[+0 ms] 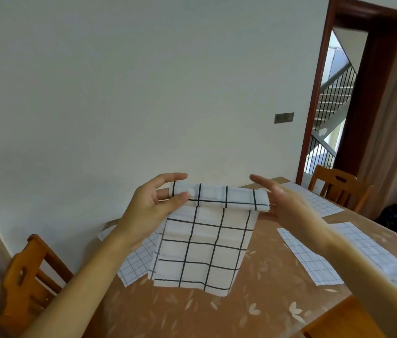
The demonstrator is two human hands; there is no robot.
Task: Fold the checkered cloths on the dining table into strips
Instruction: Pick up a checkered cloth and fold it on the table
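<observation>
Room: plain pale wall (143, 81) ahead of me, with a dark switch plate (284, 118) on it. To the right stands a doorway with a dark wooden frame (314, 106), and a staircase with railings (334, 98) shows beyond it.
Chairs: one wooden chair (29, 276) stands at the table's left side, another (336, 186) at its far right corner.
Surface: dining table (192, 313) under a brown cover with a pale leaf pattern.
Cloth in hand: a white cloth with a large black check (204, 245) is in front of me. Its top edge is folded over into a narrow band (221, 196) and lifted off the table. The rest hangs from the band and drapes down toward me onto the cover.
Other cloths: a finer-checked cloth (136, 264) lies partly under the large-check one, showing on its left. Two long fine-checked pieces lie side by side on the table to the right (309, 257) and (363, 247), and another (314, 198) lies near the far corner.
Left hand: my left hand (153, 203) pinches the left end of the folded band, thumb on the near face and fingers behind it.
Right hand: my right hand (287, 203) is at the right end of the band with fingers stretched out straight, not curled round the cloth. The end of the band overlaps my palm. I cannot tell whether the thumb presses from below.
</observation>
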